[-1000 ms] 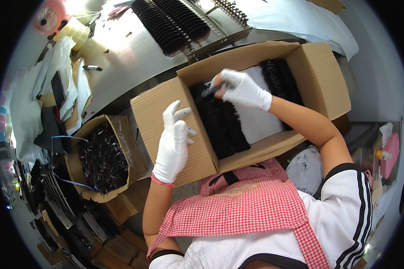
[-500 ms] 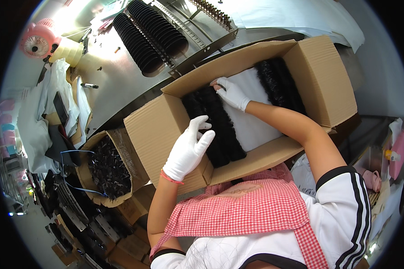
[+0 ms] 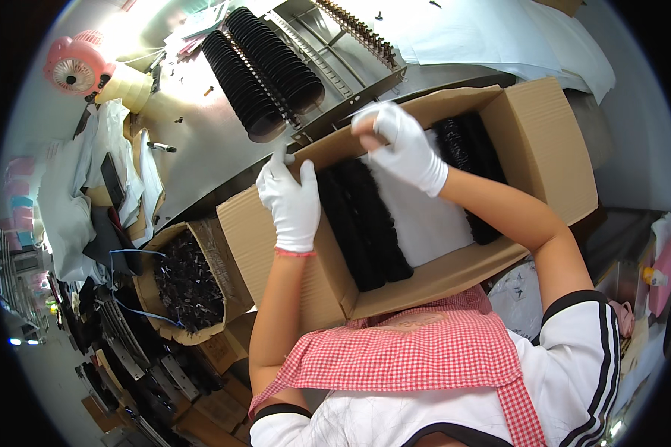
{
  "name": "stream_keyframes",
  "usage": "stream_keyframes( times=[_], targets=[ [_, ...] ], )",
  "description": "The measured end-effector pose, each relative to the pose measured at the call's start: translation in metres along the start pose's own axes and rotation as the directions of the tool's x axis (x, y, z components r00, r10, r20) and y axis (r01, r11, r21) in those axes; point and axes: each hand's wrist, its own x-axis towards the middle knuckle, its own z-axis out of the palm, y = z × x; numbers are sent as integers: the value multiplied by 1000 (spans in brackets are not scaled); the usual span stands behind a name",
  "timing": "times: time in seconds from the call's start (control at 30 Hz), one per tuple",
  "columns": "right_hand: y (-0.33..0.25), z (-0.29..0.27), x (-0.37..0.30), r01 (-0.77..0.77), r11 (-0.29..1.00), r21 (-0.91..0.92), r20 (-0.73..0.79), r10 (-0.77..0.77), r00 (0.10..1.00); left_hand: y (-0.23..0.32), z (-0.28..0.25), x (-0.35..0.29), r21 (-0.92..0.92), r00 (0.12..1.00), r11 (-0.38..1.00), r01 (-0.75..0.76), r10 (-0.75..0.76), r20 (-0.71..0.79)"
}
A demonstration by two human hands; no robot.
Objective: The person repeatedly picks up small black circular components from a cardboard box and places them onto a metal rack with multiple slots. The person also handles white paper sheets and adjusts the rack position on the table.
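step: black rows [image 3: 360, 223] apparently being arranged, 9 o'clock in carton [image 3: 559, 149] | left hand [image 3: 291, 205] at 10, fingers spread | right hand [image 3: 406, 153] at 12, blurred, grip can't be told | next: light touch needed

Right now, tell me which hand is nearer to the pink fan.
Left. The left hand is to the right of the pink fan, over the left end of the open carton; the right hand is farther right, over its far side.

The metal bench [image 3: 201, 141] bears a rack of black discs [image 3: 276, 56], a marker [image 3: 162, 147] and, apparently, white sheeting [image 3: 484, 41].
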Motion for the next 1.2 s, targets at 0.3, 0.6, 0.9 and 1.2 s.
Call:
stream_keyframes(
  times=[0.3, 0.6, 0.9, 1.2],
  targets=[
    [11, 18, 117, -622, 732, 277, 497, 445, 745, -22, 20, 53, -133, 963, 964, 231, -207, 174],
    [17, 52, 148, -236, 971, -46, 475, 229, 849, -55, 34, 65, -295, 981, 935, 195, -183, 70],
    [27, 66, 161, -75, 988, -131, 672, 145, 726, -56, 38, 63, -254, 968, 934, 250, -240, 70],
    [-8, 118, 103, 203, 940, -274, 153, -166, 974, -41, 30, 62, -165, 963, 949, 270, -269, 29]
  ],
)
